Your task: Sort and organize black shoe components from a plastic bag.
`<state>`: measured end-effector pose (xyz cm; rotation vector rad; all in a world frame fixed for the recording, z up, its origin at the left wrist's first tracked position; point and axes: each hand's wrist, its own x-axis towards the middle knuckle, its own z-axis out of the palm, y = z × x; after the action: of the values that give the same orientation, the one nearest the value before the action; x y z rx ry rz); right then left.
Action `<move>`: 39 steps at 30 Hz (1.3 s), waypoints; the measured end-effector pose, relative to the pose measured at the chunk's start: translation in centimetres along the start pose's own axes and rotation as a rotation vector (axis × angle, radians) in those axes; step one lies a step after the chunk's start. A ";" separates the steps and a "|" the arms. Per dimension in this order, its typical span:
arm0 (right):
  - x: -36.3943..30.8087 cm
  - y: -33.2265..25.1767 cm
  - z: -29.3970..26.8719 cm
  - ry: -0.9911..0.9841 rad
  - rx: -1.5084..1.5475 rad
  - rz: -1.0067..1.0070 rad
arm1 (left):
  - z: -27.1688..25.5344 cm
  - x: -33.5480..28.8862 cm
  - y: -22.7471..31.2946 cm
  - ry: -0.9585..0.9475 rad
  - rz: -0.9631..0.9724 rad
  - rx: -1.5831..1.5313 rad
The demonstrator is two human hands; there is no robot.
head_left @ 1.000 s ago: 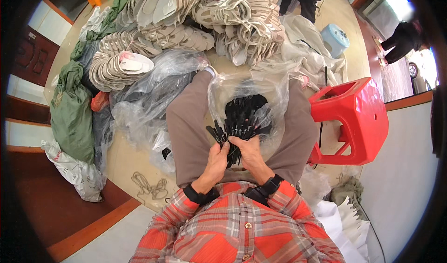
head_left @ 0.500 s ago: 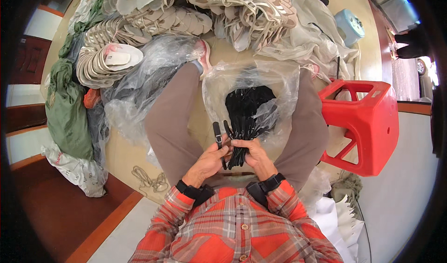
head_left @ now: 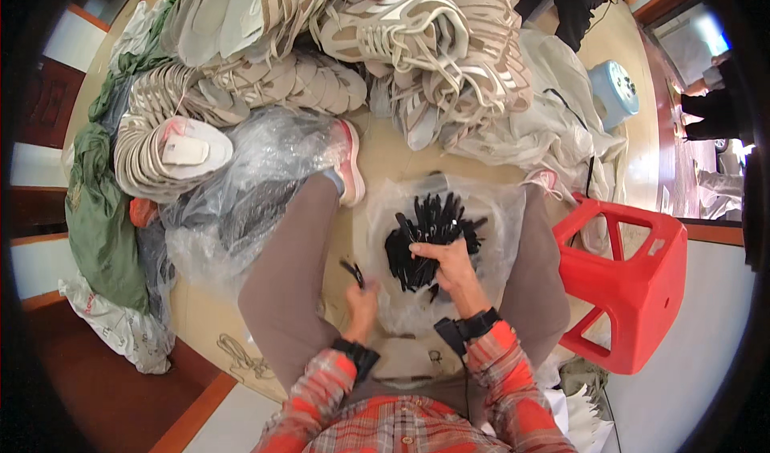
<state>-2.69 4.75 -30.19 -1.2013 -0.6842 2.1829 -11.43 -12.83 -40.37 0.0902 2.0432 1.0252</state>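
A bundle of thin black straps [head_left: 411, 262], with small shiny bits like buckles, lies fanned out over a clear plastic bag [head_left: 387, 304] between my knees. My right hand [head_left: 455, 267] is closed over the near right side of this bundle, its thumb across the top. To the left of the bag, my left hand [head_left: 360, 302] is closed on a short black strap [head_left: 351, 272] whose end sticks up beyond the fingers. That hand is somewhat blurred and stands apart from the bundle.
Stacks of beige shoe uppers [head_left: 393, 40] fill the far side. Clear plastic sheeting [head_left: 233, 204] lies by my left leg. A red stool [head_left: 630, 280] stands on the right, a light blue stool [head_left: 616, 92] beyond it. Other people [head_left: 553, 0] show at the far right.
My hands have parted: the right has moved forward with the bundle over the bag, while the left has drawn down and left with a strap. The view has shifted.
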 end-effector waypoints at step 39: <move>13.7 -0.3 -4.2 0.169 -1.036 -0.471 | 1.0 -3.0 0.6 -0.048 -0.353 -0.283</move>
<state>-5.14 14.93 -39.95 -1.4378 -1.9125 1.2756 -8.91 -12.97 -38.38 -0.3767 1.7691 1.0592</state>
